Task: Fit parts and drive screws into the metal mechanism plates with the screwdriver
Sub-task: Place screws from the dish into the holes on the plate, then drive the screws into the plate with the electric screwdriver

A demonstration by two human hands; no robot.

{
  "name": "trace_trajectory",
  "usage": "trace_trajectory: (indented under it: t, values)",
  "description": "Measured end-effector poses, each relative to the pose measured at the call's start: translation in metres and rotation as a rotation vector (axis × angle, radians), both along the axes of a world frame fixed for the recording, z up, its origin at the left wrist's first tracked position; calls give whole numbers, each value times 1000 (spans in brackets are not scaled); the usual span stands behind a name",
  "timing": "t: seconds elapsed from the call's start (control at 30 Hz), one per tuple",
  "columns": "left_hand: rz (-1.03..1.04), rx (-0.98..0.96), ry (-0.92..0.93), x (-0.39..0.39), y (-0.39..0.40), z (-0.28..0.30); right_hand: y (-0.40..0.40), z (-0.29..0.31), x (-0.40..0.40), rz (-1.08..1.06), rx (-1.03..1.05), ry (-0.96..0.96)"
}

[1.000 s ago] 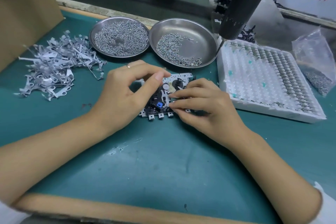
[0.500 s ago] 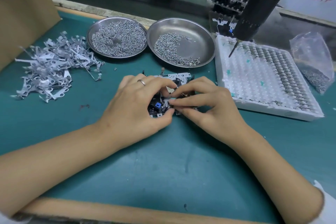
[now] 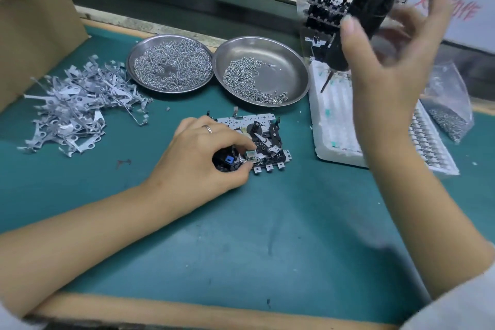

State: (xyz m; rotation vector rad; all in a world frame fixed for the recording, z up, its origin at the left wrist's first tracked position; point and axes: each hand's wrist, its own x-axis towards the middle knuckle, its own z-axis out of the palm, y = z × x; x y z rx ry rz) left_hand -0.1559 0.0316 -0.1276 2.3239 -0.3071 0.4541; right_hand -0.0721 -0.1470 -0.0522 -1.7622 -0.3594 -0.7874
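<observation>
Up at the right side of the counter [image 3: 267,236], the right hand [image 3: 385,61] is reaching for the hanging screwdriver [image 3: 375,0], fingers [image 3: 348,32] spread loose around the black barrel and not gripping it yet from what I can see. The tool is slanting, top to the upper right, bit [image 3: 327,82] pointing down-left over the white foam tray [image 3: 337,126]. So the mechanism plate [image 3: 257,136] is lying down and to the left of that bit, well apart from it, near the middle of the counter. The left hand [image 3: 203,153] is pinning the plate's left end, fingers curled and pinching around the black part with the blue square [image 3: 229,159]. Looks to me like the right hand's the one to bring the bit across, since it's right beside the tool.
</observation>
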Motion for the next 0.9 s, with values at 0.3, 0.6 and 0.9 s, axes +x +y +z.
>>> trace_trajectory:
  t: [0.3,0.6,0.9]
  values:
    - [13,-59,30,1,-1,-1,48,38,26,115,126,-48]
    - [12,-68,17,2,0,-2,65,24,-8,424,381,-34]
    - [16,-29,-11,2,0,-4,69,-11,-33,524,499,44]
